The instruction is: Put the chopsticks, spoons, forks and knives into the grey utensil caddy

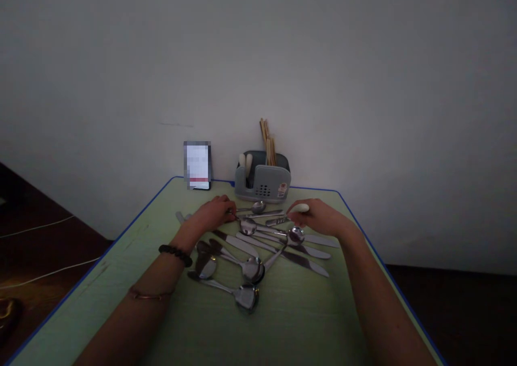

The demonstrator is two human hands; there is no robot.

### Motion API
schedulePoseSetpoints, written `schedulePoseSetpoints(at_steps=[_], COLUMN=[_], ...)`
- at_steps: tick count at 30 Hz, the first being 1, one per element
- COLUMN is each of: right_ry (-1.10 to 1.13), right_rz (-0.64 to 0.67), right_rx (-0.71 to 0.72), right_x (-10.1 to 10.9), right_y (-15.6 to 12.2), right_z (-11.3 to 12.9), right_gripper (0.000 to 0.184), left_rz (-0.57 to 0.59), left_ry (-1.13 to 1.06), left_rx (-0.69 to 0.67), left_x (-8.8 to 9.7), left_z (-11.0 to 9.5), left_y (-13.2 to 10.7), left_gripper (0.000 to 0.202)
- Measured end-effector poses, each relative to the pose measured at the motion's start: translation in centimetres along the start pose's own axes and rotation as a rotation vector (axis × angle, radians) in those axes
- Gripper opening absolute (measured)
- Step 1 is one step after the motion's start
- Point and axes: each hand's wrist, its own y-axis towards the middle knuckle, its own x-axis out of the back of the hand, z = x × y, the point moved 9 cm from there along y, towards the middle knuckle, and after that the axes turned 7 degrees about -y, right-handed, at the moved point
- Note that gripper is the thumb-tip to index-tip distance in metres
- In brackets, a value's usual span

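Observation:
My left hand (220, 213) is closed at the left of the cutlery pile. Its fingertips hide whatever they hold; a metal spoon (247, 226) lies just beside them. Over the right side of the pile, my right hand (321, 216) is closed on a white spoon (299, 208), whose pale rounded end shows by the fingers. Below it lie a shiny round spoon (296, 235) and several table knives (309, 263). Nearer to me are more spoons (253, 269) and a flat-ended spoon (245, 296).
A grey cutlery holder (246, 190) stands against the wall, with wooden chopsticks (270, 149) and white-ended utensils (249, 164) in it. Left of it a phone (197, 164) leans on the wall. The green table (299, 323) has a blue edge.

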Motion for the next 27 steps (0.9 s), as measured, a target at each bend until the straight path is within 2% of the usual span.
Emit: schedulePoseSetpoints(at_steps=[5,13,18,23,27], right_ry=[0.073,0.091,0.144,0.259,0.401], right_rz=[0.094,-0.046,-0.039,-0.016,0.047], right_rx=[-0.036,0.033,0.055,0.080,0.128], right_x=[-1.0,0.1,0.1,0.1,0.3], right_y=[0.0,0.5,0.4,0.3,-0.1], right_z=[-0.2,0.2,0.6,1.1,2.9], right_gripper=[0.029,0.029,0.026,0.027,0.030], left_rz=[-0.010,-0.053,-0.069,-0.077,-0.076], left_ry=[0.002,0.024,0.036,-0.047,-0.219], left_rx=[0.013,-0.010,-0.043,-0.128,-0.214], left_x=[0.1,0.2,0.5,1.4,2.7], left_z=[0.2,-0.3,-0.9,-2.6,-4.9], left_y=[0.0,0.1,-0.1,-0.7,-1.6], left_gripper=[0.021,0.028,0.028,0.029,0.036])
